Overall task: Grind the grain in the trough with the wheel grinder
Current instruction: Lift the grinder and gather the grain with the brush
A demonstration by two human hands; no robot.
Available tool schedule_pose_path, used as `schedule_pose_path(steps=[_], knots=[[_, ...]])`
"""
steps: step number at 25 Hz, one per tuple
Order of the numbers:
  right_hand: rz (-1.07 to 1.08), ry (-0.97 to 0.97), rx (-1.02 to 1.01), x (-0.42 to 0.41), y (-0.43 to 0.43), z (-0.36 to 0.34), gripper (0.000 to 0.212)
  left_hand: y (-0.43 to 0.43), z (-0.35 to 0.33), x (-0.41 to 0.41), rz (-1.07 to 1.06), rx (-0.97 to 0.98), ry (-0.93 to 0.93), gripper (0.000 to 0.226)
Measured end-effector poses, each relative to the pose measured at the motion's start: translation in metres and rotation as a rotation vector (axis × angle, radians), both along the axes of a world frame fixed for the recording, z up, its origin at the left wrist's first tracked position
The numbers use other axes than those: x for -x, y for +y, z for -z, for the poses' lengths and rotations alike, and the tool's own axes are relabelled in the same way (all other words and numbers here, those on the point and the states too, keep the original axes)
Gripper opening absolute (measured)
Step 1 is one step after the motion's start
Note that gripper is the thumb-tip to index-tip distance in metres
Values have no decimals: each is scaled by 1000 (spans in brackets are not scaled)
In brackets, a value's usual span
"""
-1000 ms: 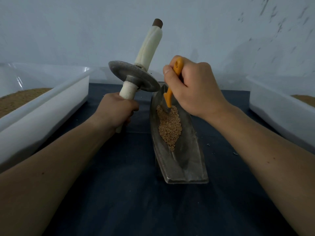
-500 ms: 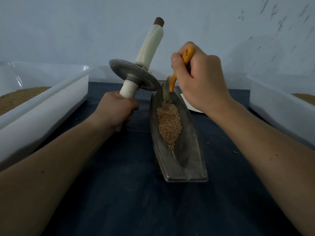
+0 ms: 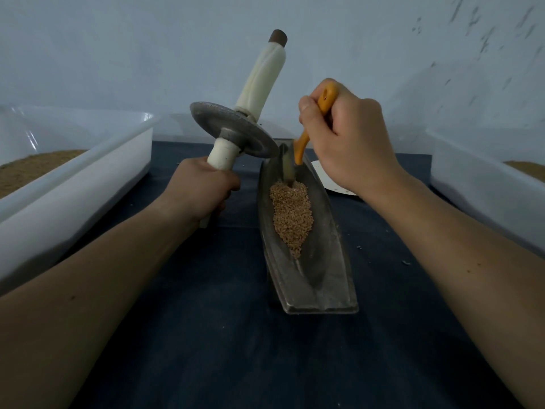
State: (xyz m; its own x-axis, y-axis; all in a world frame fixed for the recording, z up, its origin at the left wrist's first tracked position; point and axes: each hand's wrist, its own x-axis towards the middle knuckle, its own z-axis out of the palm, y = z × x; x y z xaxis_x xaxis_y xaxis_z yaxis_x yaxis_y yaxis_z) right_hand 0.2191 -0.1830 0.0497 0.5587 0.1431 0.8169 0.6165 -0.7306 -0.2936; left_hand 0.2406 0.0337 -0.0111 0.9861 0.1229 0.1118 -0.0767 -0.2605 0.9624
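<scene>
Two hands work over the trough point(image 3: 309, 278) on the bench point(image 3: 206, 335): left hand point(image 3: 203, 190) grips the wheel grinder point(image 3: 236, 134) raised beside it; right hand point(image 3: 351, 143) clasps an orange scraper point(image 3: 302, 147) touching the grain point(image 3: 290, 215).

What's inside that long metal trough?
Grain heaps in the far half of the trough; the orange-handled scraper in the right hand dips into it. The near end is bare. The groove beneath the grain is hidden.

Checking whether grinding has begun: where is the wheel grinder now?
In the head view, the wheel grinder is held tilted in the air just left of the trough, its lower handle gripped by the left hand, disc clear of the grain.
</scene>
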Motion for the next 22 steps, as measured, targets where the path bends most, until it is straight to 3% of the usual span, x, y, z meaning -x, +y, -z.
schedule_pose_path(steps=[5, 9, 22], knots=[[-7, 136, 119, 2, 2, 7, 29, 1, 1, -2, -6, 14, 5, 17], [-2, 57, 23, 2, 2, -2, 36, 0, 1, 0, -1, 17, 2, 17], [-32, 53, 12, 8, 4, -10, 39, -2, -3, 4, 0, 4, 13, 17]])
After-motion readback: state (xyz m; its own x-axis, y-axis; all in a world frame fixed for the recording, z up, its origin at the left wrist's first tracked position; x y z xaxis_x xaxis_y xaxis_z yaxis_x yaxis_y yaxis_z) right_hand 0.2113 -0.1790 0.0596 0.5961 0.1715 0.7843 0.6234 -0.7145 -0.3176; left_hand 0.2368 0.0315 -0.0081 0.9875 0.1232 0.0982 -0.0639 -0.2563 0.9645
